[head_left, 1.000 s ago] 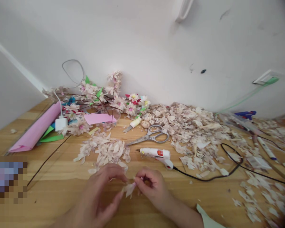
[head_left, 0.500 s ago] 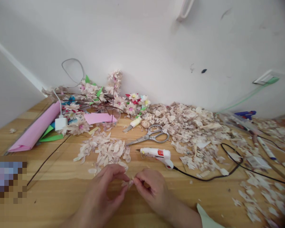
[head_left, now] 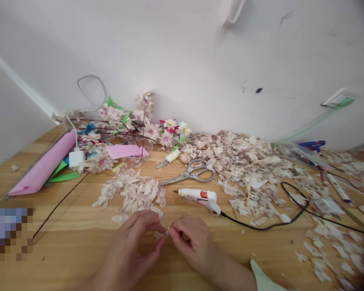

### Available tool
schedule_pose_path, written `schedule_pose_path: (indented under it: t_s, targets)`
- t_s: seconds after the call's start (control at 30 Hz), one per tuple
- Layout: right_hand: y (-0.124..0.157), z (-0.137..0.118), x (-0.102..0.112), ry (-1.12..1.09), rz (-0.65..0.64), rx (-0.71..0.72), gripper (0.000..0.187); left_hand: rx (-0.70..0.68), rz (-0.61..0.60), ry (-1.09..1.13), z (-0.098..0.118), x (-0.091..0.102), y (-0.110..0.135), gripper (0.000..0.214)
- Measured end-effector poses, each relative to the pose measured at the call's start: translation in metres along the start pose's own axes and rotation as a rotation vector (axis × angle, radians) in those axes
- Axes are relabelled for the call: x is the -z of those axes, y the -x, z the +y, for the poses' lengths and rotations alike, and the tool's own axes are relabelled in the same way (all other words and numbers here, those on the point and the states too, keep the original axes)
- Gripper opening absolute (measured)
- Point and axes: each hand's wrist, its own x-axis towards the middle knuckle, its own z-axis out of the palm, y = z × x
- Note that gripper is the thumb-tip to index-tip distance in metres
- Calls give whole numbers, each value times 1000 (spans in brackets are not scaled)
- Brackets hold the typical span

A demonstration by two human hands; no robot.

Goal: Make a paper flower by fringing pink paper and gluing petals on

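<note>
Wooden tabletop against a white wall. Left hand and right hand pinch a small pale petal between their fingertips at 6 o'clock, below the petal pile (hot glue gun around 12 o'clock from the hands). A slipped pinch could drop it among the scraps. Compared with earlier, less petal shows, pressed tighter.

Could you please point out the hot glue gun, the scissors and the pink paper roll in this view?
hot glue gun (head_left: 197, 195), head view, on its white barrel.
scissors (head_left: 188, 174), head view, on the pivot.
pink paper roll (head_left: 44, 163), head view, on its middle.
</note>
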Motion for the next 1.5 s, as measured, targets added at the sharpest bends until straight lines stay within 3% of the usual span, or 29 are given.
schedule_pose_path:
  t_s: [0.47,0.87,1.13,1.23,1.33,1.4,1.5]
  targets:
    - [1,-1,-2,-30,10,-35,30,-84,99,-115,3,-5,-3,31]
    - [-1,-3,0,-49,6,-59,31,-34,72,-115,1,-7,-2,32]
    - [-1,-2,-1,-124,5,-100,27,55,26,7,6,0,0,41]
    - [0,2,-6,-312,-28,-240,23,120,55,114,0,7,-1,35]
    - [2,7,-12,-544,-116,-423,22,231,189,192,-13,13,-5,24]
    - [2,9,-15,-524,-150,-435,21,291,256,217,-22,16,-8,20]
    - [0,10,-14,-297,-129,-309,17,333,275,195,-29,21,-11,18]
